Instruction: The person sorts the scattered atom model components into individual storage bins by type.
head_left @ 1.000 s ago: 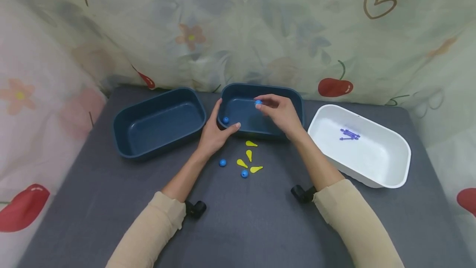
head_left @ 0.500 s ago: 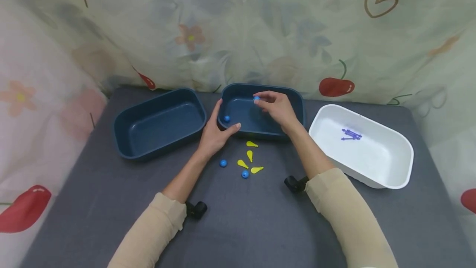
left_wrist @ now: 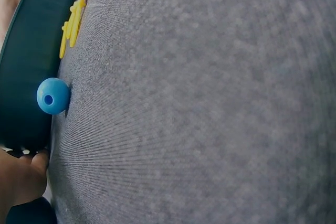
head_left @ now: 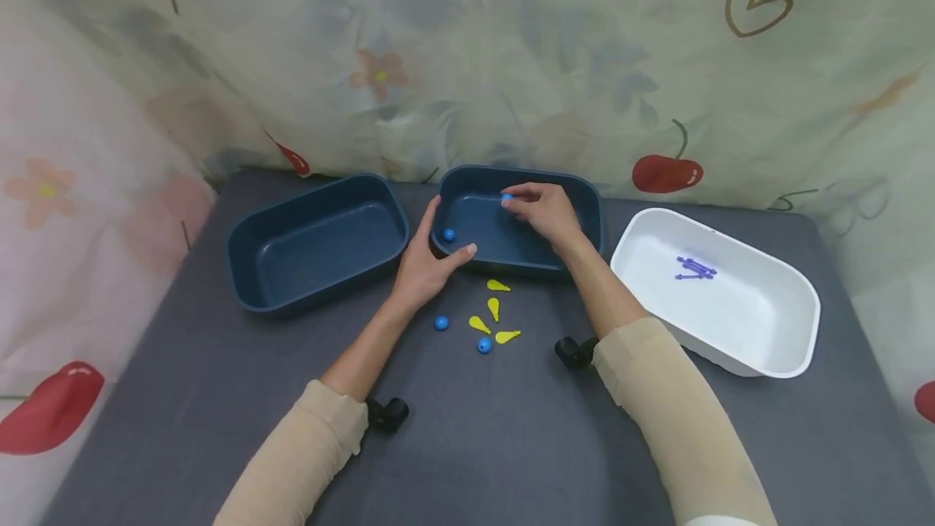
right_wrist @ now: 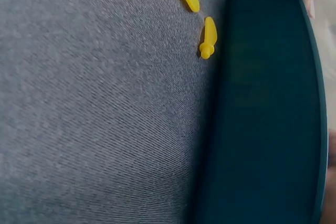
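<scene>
My right hand (head_left: 549,213) pinches a blue bead (head_left: 507,198) between thumb and fingertips, over the inside of the middle dark blue bin (head_left: 504,265). My left hand (head_left: 425,266) grips that bin's front left corner, its thumb along the front wall and its fingers along the left side. Inside the bin, near that corner, lies another blue bead (head_left: 449,234). On the cloth in front are two more blue beads; one bead (left_wrist: 53,96) shows its hole in the left wrist view. Several yellow paddle-shaped pieces (head_left: 479,324) with small knobbed ends lie beside them.
A second dark blue bin (head_left: 317,286) stands at the left, angled, its inside bare. To the right, a white bin (head_left: 789,331) contains several thin purple pieces (head_left: 694,269). A dark grey cloth (head_left: 482,437) covers the table, and a patterned curtain (head_left: 504,55) hangs behind.
My right hand has shifted slightly within the middle bin, still pinching the bead, and the right forearm has swung a little left. The left hand keeps its place.
</scene>
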`<state>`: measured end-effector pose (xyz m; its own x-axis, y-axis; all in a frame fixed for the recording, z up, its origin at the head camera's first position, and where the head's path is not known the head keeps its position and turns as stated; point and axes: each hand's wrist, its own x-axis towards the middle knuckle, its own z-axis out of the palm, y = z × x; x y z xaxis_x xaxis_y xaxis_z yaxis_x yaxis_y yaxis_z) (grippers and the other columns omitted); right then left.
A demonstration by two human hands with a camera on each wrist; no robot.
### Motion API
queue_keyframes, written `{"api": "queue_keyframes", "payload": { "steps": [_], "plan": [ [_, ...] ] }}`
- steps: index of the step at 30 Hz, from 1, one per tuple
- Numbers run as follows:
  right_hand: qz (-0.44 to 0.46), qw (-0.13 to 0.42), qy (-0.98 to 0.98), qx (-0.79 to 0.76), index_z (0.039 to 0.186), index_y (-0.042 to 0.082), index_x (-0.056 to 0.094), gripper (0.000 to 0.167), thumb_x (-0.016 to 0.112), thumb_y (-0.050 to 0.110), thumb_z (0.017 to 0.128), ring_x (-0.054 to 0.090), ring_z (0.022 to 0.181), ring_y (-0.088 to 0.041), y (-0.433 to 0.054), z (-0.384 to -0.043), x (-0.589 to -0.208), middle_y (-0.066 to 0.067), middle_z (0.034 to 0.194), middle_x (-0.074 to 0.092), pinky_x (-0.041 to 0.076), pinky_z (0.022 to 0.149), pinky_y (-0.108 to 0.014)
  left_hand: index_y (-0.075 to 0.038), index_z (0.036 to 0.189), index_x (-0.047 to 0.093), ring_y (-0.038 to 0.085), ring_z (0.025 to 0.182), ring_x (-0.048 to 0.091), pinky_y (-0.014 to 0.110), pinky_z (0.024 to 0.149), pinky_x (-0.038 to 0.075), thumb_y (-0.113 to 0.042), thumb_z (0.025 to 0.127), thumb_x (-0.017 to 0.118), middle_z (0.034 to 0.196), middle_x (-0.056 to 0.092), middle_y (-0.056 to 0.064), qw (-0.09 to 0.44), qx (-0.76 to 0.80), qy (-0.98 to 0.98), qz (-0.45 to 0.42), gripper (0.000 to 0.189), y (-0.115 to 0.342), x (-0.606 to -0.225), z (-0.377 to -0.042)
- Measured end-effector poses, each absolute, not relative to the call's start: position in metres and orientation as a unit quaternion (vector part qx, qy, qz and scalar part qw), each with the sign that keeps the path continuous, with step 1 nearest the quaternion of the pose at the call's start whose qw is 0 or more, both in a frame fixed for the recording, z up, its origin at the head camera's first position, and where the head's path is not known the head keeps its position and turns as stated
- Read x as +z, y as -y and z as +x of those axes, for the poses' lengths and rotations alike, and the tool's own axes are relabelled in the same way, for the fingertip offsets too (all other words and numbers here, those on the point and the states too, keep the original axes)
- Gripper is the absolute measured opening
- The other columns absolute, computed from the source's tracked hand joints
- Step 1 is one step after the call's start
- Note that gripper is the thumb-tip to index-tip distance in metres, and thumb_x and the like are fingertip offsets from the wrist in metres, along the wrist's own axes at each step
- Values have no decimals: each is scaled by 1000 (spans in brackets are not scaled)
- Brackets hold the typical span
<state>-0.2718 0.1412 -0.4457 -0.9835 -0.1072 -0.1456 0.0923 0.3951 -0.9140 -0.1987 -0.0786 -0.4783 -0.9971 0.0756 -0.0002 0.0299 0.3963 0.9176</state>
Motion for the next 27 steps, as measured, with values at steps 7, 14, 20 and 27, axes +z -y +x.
{"api": "queue_keyframes", "payload": {
  "steps": [7, 14, 20, 27],
  "plan": [
    [21, 91, -850, -518, 115, 11, 75, 29, 73, 28, 92, 69, 96, -24, -140, -279, -448, -11, 108, 73, 53, 90, -39, -40, 159, 15, 22, 148, 24, 50, 116, 24, -45, 88, 74, 163, 22, -8, 22, 548, -836, 33, 92, 78, -478, -199],
    [24, 92, -876, -473, 117, 14, 76, 32, 74, 32, 91, 70, 90, -20, -139, -283, -451, -9, 102, 75, 54, 83, -36, -39, 159, 15, 22, 148, 24, 50, 116, 24, -45, 88, 74, 163, 22, -9, 20, 551, -834, 34, 92, 79, -478, -199],
    [44, 104, -872, -477, 116, 12, 76, 32, 75, 30, 90, 72, 82, -15, -137, -285, -452, -8, 93, 76, 56, 83, -33, -37, 159, 16, 23, 148, 25, 50, 115, 26, -45, 88, 74, 162, 23, -10, 19, 551, -833, 34, 93, 79, -478, -199],
    [68, 128, -867, -478, 116, 10, 76, 30, 75, 26, 90, 73, 75, -11, -137, -286, -452, -8, 93, 76, 57, 77, -29, -39, 159, 15, 22, 148, 25, 50, 115, 26, -45, 88, 74, 162, 22, -11, 18, 555, -831, 38, 92, 78, -479, -200]
  ]
}}
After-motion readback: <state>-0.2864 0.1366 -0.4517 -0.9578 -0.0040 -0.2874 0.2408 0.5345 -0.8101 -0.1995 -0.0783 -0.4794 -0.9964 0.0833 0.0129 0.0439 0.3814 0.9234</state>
